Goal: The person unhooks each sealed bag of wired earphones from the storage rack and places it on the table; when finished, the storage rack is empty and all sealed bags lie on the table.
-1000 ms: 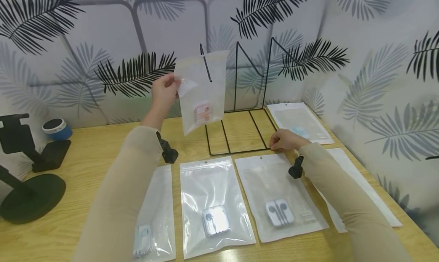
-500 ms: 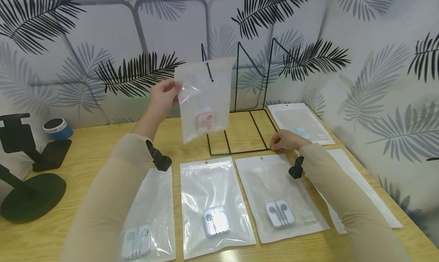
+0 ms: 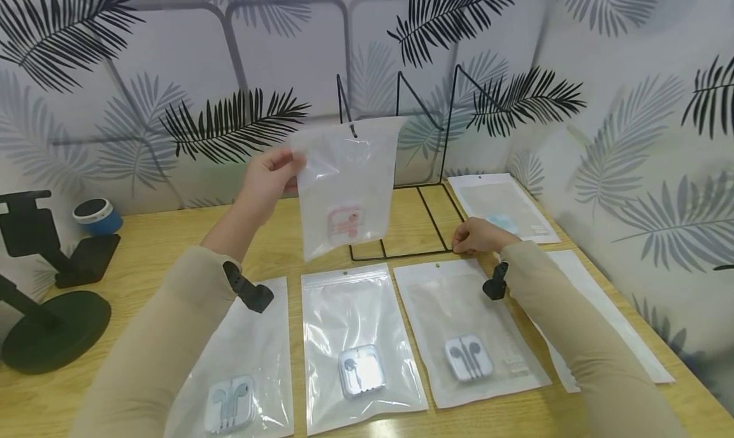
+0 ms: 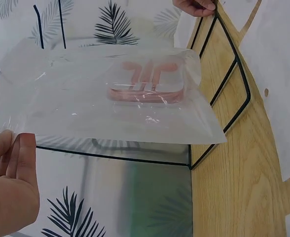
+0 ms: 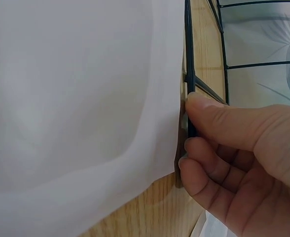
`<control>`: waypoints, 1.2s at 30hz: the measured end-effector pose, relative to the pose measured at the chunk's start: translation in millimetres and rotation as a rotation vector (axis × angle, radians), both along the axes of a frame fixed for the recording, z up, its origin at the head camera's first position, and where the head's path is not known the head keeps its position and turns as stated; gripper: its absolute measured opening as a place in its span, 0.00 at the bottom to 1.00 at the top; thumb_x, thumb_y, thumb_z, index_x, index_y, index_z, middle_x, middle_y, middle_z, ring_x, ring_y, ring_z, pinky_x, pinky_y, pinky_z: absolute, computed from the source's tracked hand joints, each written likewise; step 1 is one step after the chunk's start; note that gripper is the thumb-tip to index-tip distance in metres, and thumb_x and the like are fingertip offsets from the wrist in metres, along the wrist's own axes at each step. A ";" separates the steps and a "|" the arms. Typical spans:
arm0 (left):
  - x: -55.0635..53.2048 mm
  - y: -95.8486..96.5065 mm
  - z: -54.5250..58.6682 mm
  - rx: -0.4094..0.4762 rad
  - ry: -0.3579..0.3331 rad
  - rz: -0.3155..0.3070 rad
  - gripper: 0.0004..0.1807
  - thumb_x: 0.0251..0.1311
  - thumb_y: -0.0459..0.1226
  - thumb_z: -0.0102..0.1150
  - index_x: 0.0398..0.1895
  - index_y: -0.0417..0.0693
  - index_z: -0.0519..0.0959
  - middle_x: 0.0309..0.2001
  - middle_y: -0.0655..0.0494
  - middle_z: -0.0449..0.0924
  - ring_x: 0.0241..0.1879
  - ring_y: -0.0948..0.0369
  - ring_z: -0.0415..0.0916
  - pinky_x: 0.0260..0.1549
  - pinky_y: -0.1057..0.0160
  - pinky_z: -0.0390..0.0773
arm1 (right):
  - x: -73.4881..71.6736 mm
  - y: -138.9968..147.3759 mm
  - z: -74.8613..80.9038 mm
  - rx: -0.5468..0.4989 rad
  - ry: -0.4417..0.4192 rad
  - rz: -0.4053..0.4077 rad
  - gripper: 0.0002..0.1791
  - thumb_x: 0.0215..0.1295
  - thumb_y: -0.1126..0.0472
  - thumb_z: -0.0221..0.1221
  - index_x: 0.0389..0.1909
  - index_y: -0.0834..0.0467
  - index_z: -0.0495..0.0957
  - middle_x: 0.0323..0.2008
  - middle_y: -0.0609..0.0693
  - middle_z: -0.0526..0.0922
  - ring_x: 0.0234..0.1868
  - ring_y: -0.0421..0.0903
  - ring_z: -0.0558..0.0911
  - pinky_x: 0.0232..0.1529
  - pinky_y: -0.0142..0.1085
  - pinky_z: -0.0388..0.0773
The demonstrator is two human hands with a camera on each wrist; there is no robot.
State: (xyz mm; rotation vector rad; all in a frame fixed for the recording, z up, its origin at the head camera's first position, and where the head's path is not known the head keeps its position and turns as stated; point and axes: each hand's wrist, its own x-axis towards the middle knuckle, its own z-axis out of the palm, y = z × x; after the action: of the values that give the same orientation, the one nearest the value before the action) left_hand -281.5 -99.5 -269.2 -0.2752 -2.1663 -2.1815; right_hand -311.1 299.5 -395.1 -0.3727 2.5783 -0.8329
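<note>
My left hand [image 3: 271, 180] pinches the left edge of a translucent zip bag [image 3: 350, 170], which hangs upright and holds a square case of pink earphones [image 3: 346, 224]. The bag's top edge is right at the tip of the left prong of a black wire rack [image 3: 424, 253]. In the left wrist view the same earphones [image 4: 147, 81] show through the plastic. Thumb and fingers of my right hand [image 3: 478, 235] grip the front bar of the rack's base near its right corner; that bar [image 5: 190, 59] shows close up in the right wrist view.
Bags with earphone cases lie along the front: one at left [image 3: 252, 342], one in the middle [image 3: 355, 310], one at right [image 3: 453, 298]. Another bag [image 3: 499, 199] lies behind my right hand, and a white one [image 3: 602, 323] under the right sleeve. A dark stand [image 3: 54, 329] is at left.
My left hand has lowered the bag and drawn it toward me, so its top edge came from behind the prong down to the prong's tip. The right hand has stayed put.
</note>
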 end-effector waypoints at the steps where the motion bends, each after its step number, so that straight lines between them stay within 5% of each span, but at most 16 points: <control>1: 2.3 -0.7 0.1 -0.003 -0.008 -0.002 0.17 0.62 0.33 0.56 0.51 0.33 0.74 0.35 0.54 0.77 0.29 0.64 0.78 0.31 0.68 0.80 | 0.2 -0.4 0.1 -0.002 -0.001 0.000 0.03 0.61 0.68 0.57 0.30 0.64 0.78 0.19 0.49 0.72 0.20 0.43 0.69 0.24 0.33 0.68; 14: 28.0 -10.9 0.1 -0.024 -0.037 -0.062 0.19 0.62 0.35 0.56 0.54 0.34 0.73 0.40 0.51 0.79 0.34 0.61 0.80 0.36 0.65 0.80 | 0.5 -4.0 -0.1 0.007 0.004 0.007 0.03 0.61 0.69 0.58 0.29 0.64 0.78 0.19 0.48 0.72 0.21 0.42 0.69 0.24 0.33 0.69; 19: 37.0 -18.3 1.3 -0.005 -0.023 -0.065 0.11 0.61 0.35 0.58 0.46 0.41 0.79 0.34 0.57 0.80 0.29 0.64 0.77 0.31 0.70 0.79 | 1.1 -3.6 0.0 0.003 0.002 0.013 0.03 0.61 0.69 0.58 0.28 0.64 0.78 0.18 0.48 0.71 0.20 0.42 0.69 0.23 0.33 0.68; 22: 42.4 -23.3 4.2 0.050 -0.006 -0.068 0.05 0.60 0.32 0.57 0.36 0.49 0.82 0.30 0.59 0.80 0.26 0.65 0.77 0.29 0.71 0.79 | 1.3 -3.7 0.1 -0.003 0.000 0.012 0.04 0.61 0.69 0.57 0.28 0.64 0.77 0.18 0.49 0.71 0.20 0.42 0.68 0.23 0.33 0.68; 25: 47.6 -30.4 8.4 0.110 0.011 -0.074 0.09 0.60 0.30 0.57 0.30 0.53 0.83 0.28 0.59 0.81 0.24 0.65 0.78 0.28 0.71 0.79 | 1.8 -3.6 0.5 -0.009 -0.001 0.012 0.03 0.61 0.69 0.57 0.29 0.64 0.77 0.18 0.49 0.72 0.20 0.42 0.68 0.23 0.33 0.68; 36: 53.0 -74.0 11.3 0.212 0.013 -0.062 0.09 0.59 0.28 0.57 0.30 0.50 0.84 0.30 0.58 0.81 0.26 0.64 0.79 0.27 0.71 0.79 | 3.6 -3.1 3.0 -0.028 -0.007 0.007 0.03 0.61 0.69 0.57 0.31 0.66 0.78 0.19 0.49 0.72 0.20 0.43 0.68 0.24 0.34 0.69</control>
State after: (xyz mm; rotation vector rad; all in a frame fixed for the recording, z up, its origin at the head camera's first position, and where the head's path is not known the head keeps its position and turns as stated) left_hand -228.5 -173.5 -257.9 -0.3471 -1.9221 -2.4103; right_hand -307.5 296.4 -392.1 -0.3860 2.5603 -0.8677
